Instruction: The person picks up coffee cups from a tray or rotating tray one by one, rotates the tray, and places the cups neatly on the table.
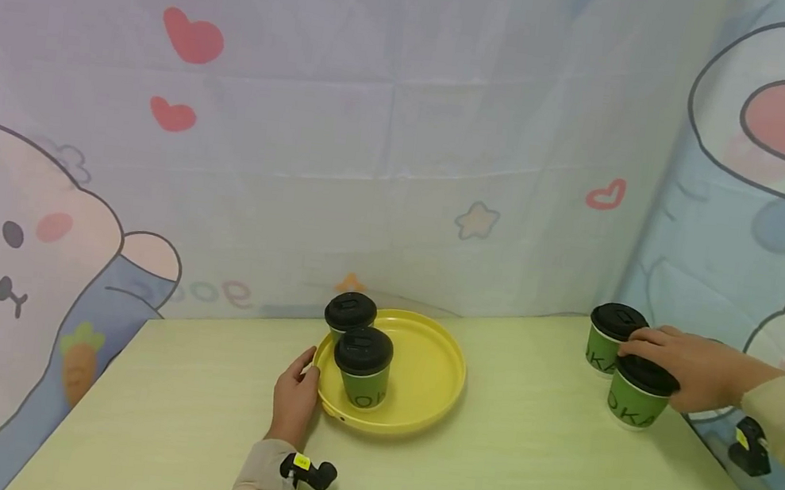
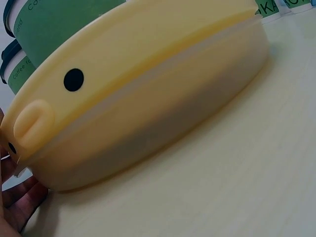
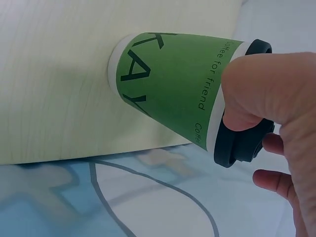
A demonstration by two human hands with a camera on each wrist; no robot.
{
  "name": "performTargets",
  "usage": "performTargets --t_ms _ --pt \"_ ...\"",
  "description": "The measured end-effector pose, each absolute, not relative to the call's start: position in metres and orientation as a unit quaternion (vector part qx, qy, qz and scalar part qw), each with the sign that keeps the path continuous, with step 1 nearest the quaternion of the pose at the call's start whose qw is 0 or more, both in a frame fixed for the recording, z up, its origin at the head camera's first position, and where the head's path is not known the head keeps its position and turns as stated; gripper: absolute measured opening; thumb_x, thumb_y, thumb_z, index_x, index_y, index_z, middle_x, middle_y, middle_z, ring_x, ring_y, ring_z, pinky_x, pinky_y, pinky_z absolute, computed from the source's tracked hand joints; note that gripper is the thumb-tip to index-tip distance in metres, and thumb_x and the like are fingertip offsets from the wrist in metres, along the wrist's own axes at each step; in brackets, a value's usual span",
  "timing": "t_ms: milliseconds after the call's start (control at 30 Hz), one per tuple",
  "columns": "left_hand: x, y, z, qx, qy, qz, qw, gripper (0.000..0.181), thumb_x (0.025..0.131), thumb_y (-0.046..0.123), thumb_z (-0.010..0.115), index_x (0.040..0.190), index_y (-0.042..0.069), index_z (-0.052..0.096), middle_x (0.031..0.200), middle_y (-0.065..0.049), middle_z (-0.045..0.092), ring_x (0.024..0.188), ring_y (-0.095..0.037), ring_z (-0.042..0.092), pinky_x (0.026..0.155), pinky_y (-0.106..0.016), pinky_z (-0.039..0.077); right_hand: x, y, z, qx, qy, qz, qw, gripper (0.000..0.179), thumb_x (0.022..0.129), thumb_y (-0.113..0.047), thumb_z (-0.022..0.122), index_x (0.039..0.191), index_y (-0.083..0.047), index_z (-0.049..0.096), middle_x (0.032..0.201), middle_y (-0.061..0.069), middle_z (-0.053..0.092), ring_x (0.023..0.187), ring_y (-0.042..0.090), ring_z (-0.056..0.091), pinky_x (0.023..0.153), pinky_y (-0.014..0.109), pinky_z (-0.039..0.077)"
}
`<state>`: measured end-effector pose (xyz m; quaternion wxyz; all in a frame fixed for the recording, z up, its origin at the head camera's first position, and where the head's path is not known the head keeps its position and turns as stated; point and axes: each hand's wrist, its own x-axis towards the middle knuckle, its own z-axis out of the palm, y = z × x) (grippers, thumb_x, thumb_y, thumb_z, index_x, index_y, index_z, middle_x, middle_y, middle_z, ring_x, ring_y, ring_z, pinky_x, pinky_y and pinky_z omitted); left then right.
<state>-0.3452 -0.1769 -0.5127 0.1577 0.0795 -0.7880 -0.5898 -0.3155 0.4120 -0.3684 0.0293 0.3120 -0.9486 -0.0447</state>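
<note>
On the left, my left hand (image 1: 295, 398) holds the rim of a round yellow tray (image 1: 425, 376). In the left wrist view its fingers (image 2: 28, 200) lie under the rim, beside a moulded face with black eyes. Two green paper coffee cups with black lids stand upright at the tray's left side, the front cup (image 1: 365, 386) partly covering the rear cup (image 1: 351, 312). Far right, my right hand (image 1: 698, 373) grips another such coffee cup (image 1: 634, 402) from above by its lid, thumb (image 3: 242, 96) on the lid's edge. A matching cup (image 1: 603, 348) stands just behind it.
The pale yellow-green table (image 1: 522, 450) spans both groups of cups. A cartoon-printed cloth (image 1: 369, 195) hangs along the back, and a blue printed cloth (image 1: 693, 253) borders the table on the right, close to the right hand.
</note>
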Motion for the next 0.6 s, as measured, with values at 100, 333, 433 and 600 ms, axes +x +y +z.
performTargets --t_ms 100,333,433,600 --pt "-0.3442 -0.1763 -0.5111 0.079 -0.787 -0.591 0.157 0.048 0.101 0.016 0.046 0.148 0.012 0.054 0.149 -0.012 0.052 0.123 -0.033 0.058 0.099 -0.045 0.047 -0.3151 0.4135 -0.3689 0.315 -0.947 -0.049 0.038 0.080 0.065 0.000 0.072 0.142 -0.016 0.056 0.144 0.012 0.049 0.126 0.036 0.052 0.082 0.045 0.053" --pt "-0.3437 -0.1760 -0.5102 0.078 -0.786 -0.593 0.155 0.048 0.101 0.017 0.046 0.148 0.011 0.054 0.150 -0.013 0.052 0.124 -0.034 0.057 0.100 -0.046 0.046 -0.3159 0.4140 -0.3698 0.322 -0.944 -0.047 0.052 0.081 0.063 0.001 0.074 0.140 -0.015 0.057 0.143 0.013 0.049 0.122 0.037 0.054 0.084 0.048 0.053" --pt "-0.3442 -0.1765 -0.5113 0.078 -0.787 -0.593 0.155 0.048 0.101 0.017 0.046 0.148 0.011 0.054 0.150 -0.013 0.052 0.125 -0.035 0.056 0.101 -0.046 0.046 -0.3165 0.4149 -0.3702 0.319 -0.945 -0.046 0.053 0.082 0.062 0.001 0.073 0.140 -0.015 0.057 0.142 0.013 0.049 0.121 0.035 0.055 0.081 0.045 0.053" --pt "-0.3450 -0.1771 -0.5134 0.078 -0.785 -0.594 0.156 0.048 0.101 0.017 0.046 0.148 0.012 0.055 0.150 -0.012 0.052 0.123 -0.033 0.057 0.099 -0.046 0.046 -0.3185 0.4170 -0.3707 0.315 -0.947 -0.044 0.049 0.083 0.062 0.001 0.073 0.141 -0.016 0.056 0.142 0.013 0.047 0.119 0.035 0.055 0.078 0.043 0.052"
